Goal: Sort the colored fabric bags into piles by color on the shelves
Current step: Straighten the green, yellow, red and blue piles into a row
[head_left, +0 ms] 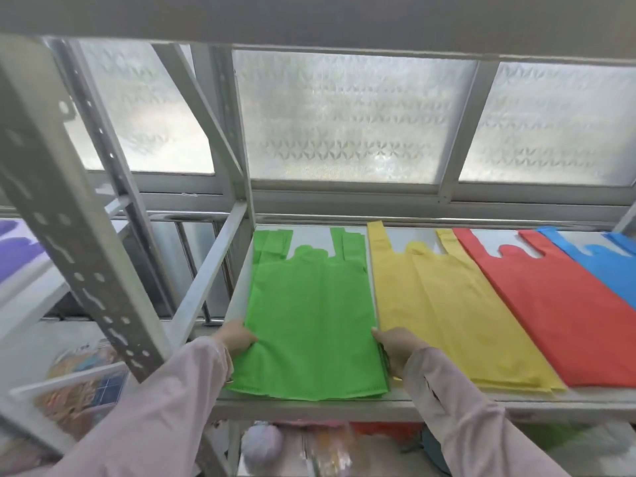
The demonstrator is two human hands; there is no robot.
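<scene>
A stack of green fabric bags (309, 315) lies flat at the left end of the white shelf (344, 401), handles pointing to the window. My left hand (237, 337) grips the stack's left edge near the front. My right hand (395, 349) grips its right edge, fingers tucked under the fabric. To the right lie a yellow pile (444, 318), then a red pile (557, 315), then a blue pile (609, 266) that runs out of view at the frame's right edge.
A perforated metal upright (69, 208) slants across the left. Frosted window panes (347, 115) stand behind the shelf. A purple bag (17, 246) lies on the neighbouring shelf at far left. Blurred colourful items (309, 445) sit on the shelf below.
</scene>
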